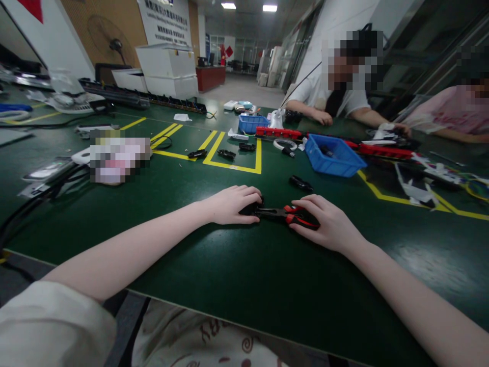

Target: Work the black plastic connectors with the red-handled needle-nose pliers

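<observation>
Red-handled pliers point(284, 213) lie low over the green table point(229, 270), with my right hand point(330, 224) closed around their handles. Their dark jaws point left and meet a small black part point(251, 208), which my left hand point(235, 205) grips between thumb and fingers. My fingers partly cover that part, so its shape is unclear. Just beyond the pliers sits a loose black piece point(300, 183). Farther back, more black pieces point(226, 153) rest around the yellow tape lines.
A blue bin point(334, 155) stands at the back right, a smaller blue bin point(252, 123) at the back centre. Red strips point(385, 152) lie behind. Cables and a pixelated item point(118, 159) are at left. Two people sit across the table.
</observation>
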Demonstrator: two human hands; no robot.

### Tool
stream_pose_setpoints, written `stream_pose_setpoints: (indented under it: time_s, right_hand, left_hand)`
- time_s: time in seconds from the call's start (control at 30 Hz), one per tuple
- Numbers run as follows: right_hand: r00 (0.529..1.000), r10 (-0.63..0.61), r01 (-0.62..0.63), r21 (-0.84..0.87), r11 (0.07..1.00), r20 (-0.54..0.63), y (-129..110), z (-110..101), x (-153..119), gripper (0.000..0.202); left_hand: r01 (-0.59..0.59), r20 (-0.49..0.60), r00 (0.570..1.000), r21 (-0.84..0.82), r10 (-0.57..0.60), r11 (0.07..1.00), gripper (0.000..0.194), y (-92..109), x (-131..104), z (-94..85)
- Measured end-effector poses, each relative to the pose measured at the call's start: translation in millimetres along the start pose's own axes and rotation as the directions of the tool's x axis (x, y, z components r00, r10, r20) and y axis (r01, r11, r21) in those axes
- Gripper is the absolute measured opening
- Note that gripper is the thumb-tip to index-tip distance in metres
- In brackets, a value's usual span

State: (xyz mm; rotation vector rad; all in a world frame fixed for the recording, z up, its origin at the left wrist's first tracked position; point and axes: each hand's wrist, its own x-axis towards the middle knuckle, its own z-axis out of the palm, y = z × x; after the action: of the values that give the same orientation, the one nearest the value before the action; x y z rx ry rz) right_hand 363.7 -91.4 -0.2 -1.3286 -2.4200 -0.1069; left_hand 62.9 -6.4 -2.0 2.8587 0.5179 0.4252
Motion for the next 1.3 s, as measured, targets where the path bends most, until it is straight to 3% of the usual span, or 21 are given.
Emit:
stream_pose_setpoints:
  time_s: [0.27,0.53,0.77,1.3]
  right_hand:
    - [1.0,0.023,-0.023,0.001,1.0,0.011,-0.5,-0.1,1.4,0.049]
    - [0.987,-0.122,0.1,-0.201,0.974,-0.101,1.8,3.4,0.5,0.05]
    - [0.977,-0.107,0.076,-0.165,0.983,-0.185,2.8,0.4,-1.5,0.047]
    - [0.969,-0.201,0.165,-0.226,0.96,-0.146,-4.5,2.7,1.8,0.04]
  left_hand:
    - [-0.006,0.01,1.0,0.008,0.006,1.0,0.042,0.1,0.3,-0.5]
    - [0.002,0.016,1.0,0.019,-0.002,1.0,0.041,0.2,0.5,-0.7]
    - [0.002,0.016,1.0,0.025,-0.002,1.0,0.041,-0.1,0.4,-0.9]
    - [-0.007,0.007,1.0,0.026,0.007,1.0,0.042,-3.6,0.9,1.6]
